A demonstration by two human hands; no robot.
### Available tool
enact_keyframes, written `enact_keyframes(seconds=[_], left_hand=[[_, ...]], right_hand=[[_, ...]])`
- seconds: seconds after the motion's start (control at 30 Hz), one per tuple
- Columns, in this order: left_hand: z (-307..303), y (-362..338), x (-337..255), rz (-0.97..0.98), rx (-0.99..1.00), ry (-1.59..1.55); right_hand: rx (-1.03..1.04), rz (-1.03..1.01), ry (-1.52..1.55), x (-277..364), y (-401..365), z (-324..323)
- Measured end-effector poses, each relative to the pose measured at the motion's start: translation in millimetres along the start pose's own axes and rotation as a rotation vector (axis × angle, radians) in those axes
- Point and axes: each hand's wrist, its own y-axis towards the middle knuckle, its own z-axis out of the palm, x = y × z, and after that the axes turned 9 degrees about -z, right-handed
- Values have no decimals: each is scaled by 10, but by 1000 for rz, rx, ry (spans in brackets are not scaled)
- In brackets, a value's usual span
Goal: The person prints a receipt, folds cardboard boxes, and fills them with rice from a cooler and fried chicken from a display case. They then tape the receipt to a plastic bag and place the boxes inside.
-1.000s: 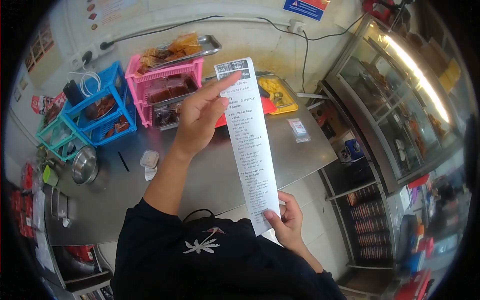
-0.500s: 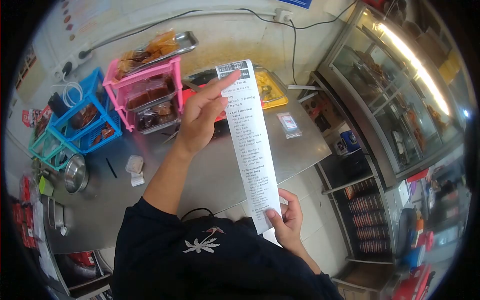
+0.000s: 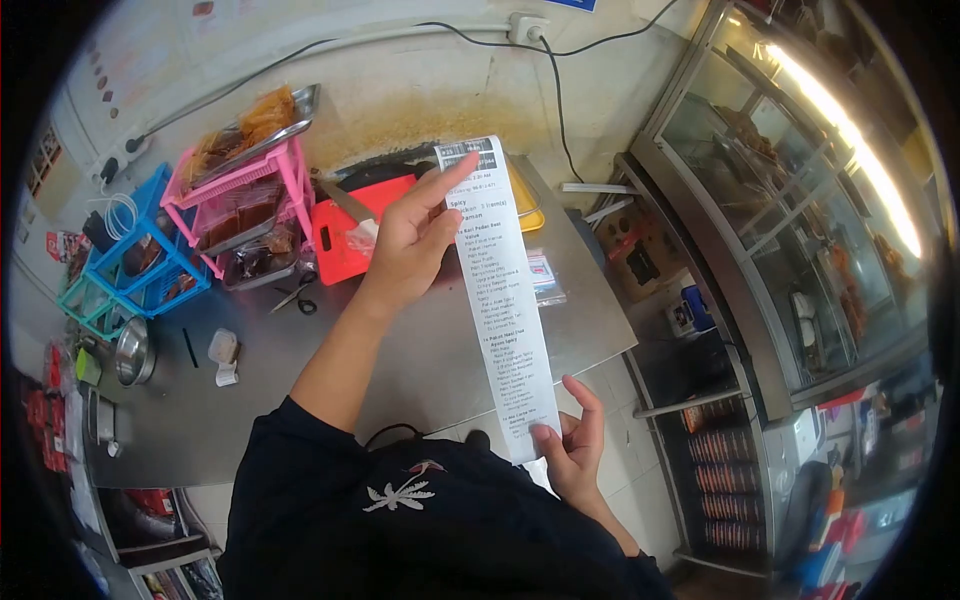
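Observation:
A long white printed receipt [image 3: 502, 300] stretches between my two hands, its top end further from me. My left hand [image 3: 412, 240] grips the upper left edge, the index finger lying across the dark header and the thumb lower down. At the bottom end, my right hand [image 3: 574, 450] pinches the paper, thumb on the printed side and index finger raised. Behind the left hand, a red cutting board [image 3: 340, 250] lies on the steel table [image 3: 300, 420] with a knife [image 3: 347, 202] on it. The receipt partly covers a yellow tray [image 3: 528, 205] and a small plastic packet [image 3: 543, 278].
Pink stacked baskets [image 3: 292, 190] carry food trays at the back left, beside blue baskets [image 3: 150, 255]. Scissors [image 3: 296, 293], a small container [image 3: 224, 346] and a metal bowl [image 3: 135, 352] are on the table. A lit glass display case [image 3: 790, 210] stands at right.
My view has swung right, so the table and baskets appear further left. More of the red board and knife shows. Both hands still hold the receipt; my right index finger is more raised.

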Motion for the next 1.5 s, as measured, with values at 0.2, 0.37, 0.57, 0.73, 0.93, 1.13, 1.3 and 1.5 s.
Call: enact_keyframes(seconds=[0.2,0.37,0.57,0.73,0.93,1.13,1.3,1.5], left_hand=[[328,199,250,54,-120,176],[364,194,454,58,-193,382],[389,88,791,-6,-271,605],[365,-47,1406,-88,-294,726],[335,-314,2299,-279,-184,887],[216,-582,2941,-499,0,1244],[166,-569,2964,-703,42,1259],[53,-374,3122,-436,-58,1424]], right_hand=[[41,-66,-82,-233,160,-462],[81,-181,-278,-287,337,-671],[162,-121,-261,-599,440,-839],[184,268,-140,-933,488,-963],[213,300,-276,-1542,342,-1086],[487,116,-860,-2122,304,-1271],[504,-83,-1049,-2318,429,-1253],[506,-61,-1033,-2307,683,-1134]])
